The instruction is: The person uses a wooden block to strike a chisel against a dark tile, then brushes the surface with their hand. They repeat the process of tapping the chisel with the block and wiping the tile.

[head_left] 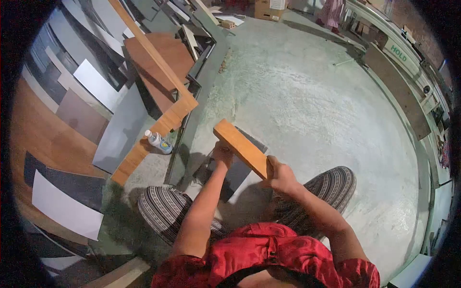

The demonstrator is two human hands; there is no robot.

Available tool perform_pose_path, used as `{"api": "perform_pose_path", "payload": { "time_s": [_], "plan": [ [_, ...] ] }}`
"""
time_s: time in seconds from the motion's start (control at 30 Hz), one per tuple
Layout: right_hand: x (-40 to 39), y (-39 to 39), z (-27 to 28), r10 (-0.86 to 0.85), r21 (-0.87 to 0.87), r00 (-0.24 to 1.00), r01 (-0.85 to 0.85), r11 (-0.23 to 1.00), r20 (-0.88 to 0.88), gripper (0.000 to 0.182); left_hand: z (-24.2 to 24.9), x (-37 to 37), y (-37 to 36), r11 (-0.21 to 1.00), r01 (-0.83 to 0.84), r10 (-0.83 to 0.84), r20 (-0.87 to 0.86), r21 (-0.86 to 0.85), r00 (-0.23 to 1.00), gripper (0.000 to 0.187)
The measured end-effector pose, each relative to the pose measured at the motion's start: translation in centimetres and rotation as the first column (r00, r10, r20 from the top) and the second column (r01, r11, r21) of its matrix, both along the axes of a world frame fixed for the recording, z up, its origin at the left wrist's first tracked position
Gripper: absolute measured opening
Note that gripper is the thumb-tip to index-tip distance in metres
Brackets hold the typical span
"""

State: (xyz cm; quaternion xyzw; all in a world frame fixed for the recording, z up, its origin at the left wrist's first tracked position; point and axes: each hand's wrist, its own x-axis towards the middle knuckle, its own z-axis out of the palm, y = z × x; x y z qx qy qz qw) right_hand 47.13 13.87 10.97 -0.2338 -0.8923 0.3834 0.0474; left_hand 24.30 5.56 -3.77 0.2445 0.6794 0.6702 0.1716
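Observation:
In front of me is a long orange-brown wood-look block [244,148], tilted from upper left to lower right. My left hand [223,154] is closed around its left side near the far end; the block hides part of the fingers. My right hand [282,176] grips the near right end, thumb along the edge. Beneath the block a dark grey board [235,180] lies on the floor between my knees, partly covered by the block and my left forearm.
A white bottle [161,142] stands by an L-shaped wooden strip [168,117] at left. Stacked panels [96,81] fill the left side. A long brown board [396,91] leans along the right. Another person's legs [331,14] and a cardboard box [270,9] are at the back.

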Motion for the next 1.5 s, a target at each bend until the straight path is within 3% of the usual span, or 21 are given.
{"api": "perform_pose_path", "payload": {
  "time_s": [0.13, 0.2, 0.23, 0.33, 0.47, 0.57, 0.67, 0.7, 0.73, 0.8, 0.93, 1.0, 1.07, 1.13, 1.17, 1.23, 1.27, 1.33, 1.37, 1.43, 1.5],
  "plan": [
    [0.1, -0.2, -0.9, -0.004, -0.054, 0.977, -0.008, 0.998, -0.211, 0.075, -2.4, 0.0, -0.3, 0.959, -0.106, -0.004, -0.385, -0.263, 0.923, 0.022],
    [-0.2, 0.0, -0.8, 0.005, -0.019, 0.999, -0.006, 1.000, -0.048, 0.077, -0.6, 1.7, -0.2, 0.907, -0.019, -0.136, 0.334, 0.421, 0.933, 0.034],
    [-0.3, 0.0, -0.7, 0.009, 0.012, 0.992, -0.010, 1.000, 0.122, 0.079, -10.2, -2.0, 1.4, 0.954, 0.012, -0.052, 0.124, 0.299, 0.991, 0.049],
    [0.0, 0.4, 0.0, 0.054, 0.024, 0.996, -0.056, 0.998, 0.077, 0.082, -2.8, -0.2, -0.9, 0.956, -0.036, -0.054, -0.293, -0.292, 0.955, 0.052],
    [0.2, -0.1, 1.0, 0.015, -0.058, 0.999, -0.018, 0.998, -0.046, 0.083, -1.7, 0.1, -1.4, 0.952, 0.002, -0.057, -0.170, -0.307, 0.984, 0.055],
    [0.1, -0.2, 0.4, -0.006, -0.002, 0.983, 0.006, 1.000, -0.184, 0.070, -12.7, -3.4, 0.6, 0.999, -0.036, 0.035, -0.052, -0.032, 0.998, 0.042],
    [-0.3, 0.7, -0.1, 0.061, 0.073, 0.987, -0.072, 0.995, 0.150, 0.071, -5.3, -1.0, -0.5, 0.998, 0.043, -0.044, -0.020, -0.034, 0.999, 0.039],
    [-0.1, 0.6, 0.0, 0.045, 0.052, 0.996, -0.049, 0.997, 0.076, 0.069, -6.3, -2.4, -0.5, 0.969, -0.174, -0.038, -0.807, -0.173, 0.589, 0.035],
    [0.1, 0.5, 0.0, 0.026, 0.028, 1.000, -0.026, 0.999, 0.002, 0.067, -6.3, -2.1, -0.7, 0.970, -0.175, -0.036, -0.806, -0.171, 0.590, 0.035],
    [0.2, 0.1, -0.2, -0.002, 0.011, 0.993, 0.003, 1.000, -0.118, 0.065, -2.1, 0.0, -1.5, 0.960, -0.018, -0.020, -0.132, -0.280, 0.991, 0.029],
    [0.0, 0.5, -0.9, -0.003, 0.089, 0.999, -0.002, 0.996, 0.053, 0.065, -6.3, -1.8, -0.6, 0.963, 0.045, -0.129, -0.306, -0.267, 0.943, 0.027],
    [0.1, 0.7, -0.3, 0.009, 0.087, 0.999, -0.013, 0.996, 0.050, 0.066, -6.9, -2.3, -0.7, 0.784, -0.384, -0.426, -0.873, -0.488, 0.239, 0.032],
    [0.4, 0.7, 0.5, 0.024, 0.084, 0.998, -0.030, 0.996, 0.061, 0.066, -7.2, -2.7, -0.5, 0.859, -0.288, -0.333, -0.890, -0.423, 0.312, 0.037],
    [0.6, 0.1, 1.1, 0.035, 0.044, 0.988, -0.029, 0.999, -0.153, 0.072, -7.4, -2.8, -0.6, 0.758, -0.079, -0.353, -0.509, -0.648, 0.785, 0.037],
    [0.7, 0.2, 0.9, 0.030, 0.043, 0.987, -0.023, 0.999, -0.156, 0.072, -6.9, -2.7, -0.7, 0.757, -0.077, -0.358, -0.511, -0.649, 0.781, 0.037],
    [0.4, 0.5, 0.4, 0.027, 0.059, 0.999, -0.029, 0.998, 0.039, 0.063, -5.9, -2.6, -1.0, 0.737, -0.375, -0.524, -0.826, -0.562, 0.210, 0.040],
    [0.5, 0.7, 0.2, 0.022, 0.057, 0.999, -0.024, 0.998, 0.031, 0.063, -6.2, -2.6, -0.9, 0.738, -0.375, -0.526, -0.827, -0.561, 0.201, 0.040],
    [0.7, 1.2, 0.0, 0.048, 0.084, 0.997, -0.052, 0.995, 0.058, 0.066, -7.6, -2.6, -0.4, 0.938, 0.062, -0.171, -0.299, -0.341, 0.939, 0.044],
    [0.7, 1.1, -0.1, 0.049, 0.090, 0.997, -0.054, 0.995, 0.056, 0.066, -7.4, -2.2, -0.4, 0.940, 0.060, -0.167, -0.302, -0.335, 0.939, 0.044],
    [0.8, 1.1, -0.3, -0.016, -0.004, 0.995, 0.016, 1.000, -0.099, 0.078, -7.0, -1.5, -0.2, 0.873, -0.019, -0.245, 0.472, 0.487, 0.847, 0.049],
    [0.8, 0.6, 0.6, -0.062, -0.064, 0.988, 0.054, 0.997, -0.139, 0.078, -6.9, -2.1, -0.6, 0.940, 0.126, -0.218, 0.272, 0.319, 0.937, 0.046]
  ]
}}
